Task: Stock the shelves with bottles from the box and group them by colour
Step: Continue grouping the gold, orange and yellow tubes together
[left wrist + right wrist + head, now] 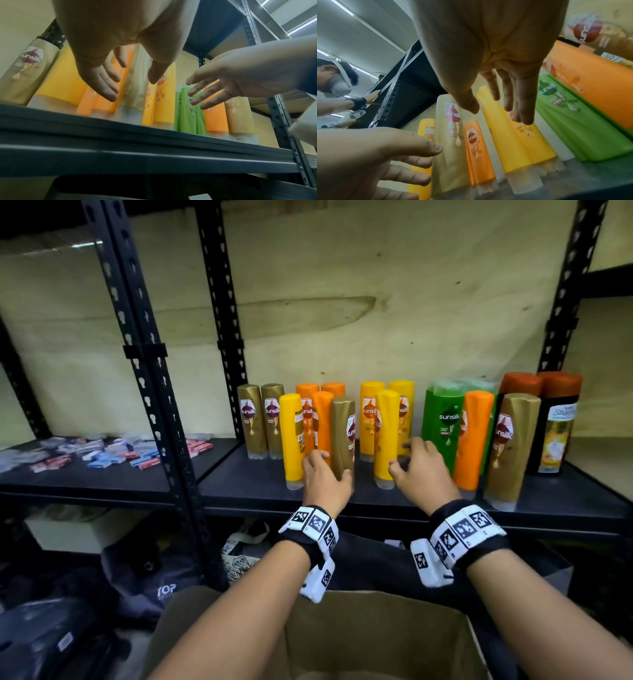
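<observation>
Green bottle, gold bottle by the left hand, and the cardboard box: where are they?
green bottle (pixel 443 419), head view, on its label.
gold bottle (pixel 343 436), head view, mid body.
cardboard box (pixel 376 635), head view, inner wall.

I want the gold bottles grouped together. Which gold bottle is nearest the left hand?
The gold bottle in the front row, right at the left hand, between orange and yellow ones. The other golds stand apart: two at the far left, one at the right end.

Your bare forearms end in black wristbands (pixel 469 546) ringed with white blocks bearing black square-patterned markers, a white camera housing (pixel 318 582) hanging under each.
</observation>
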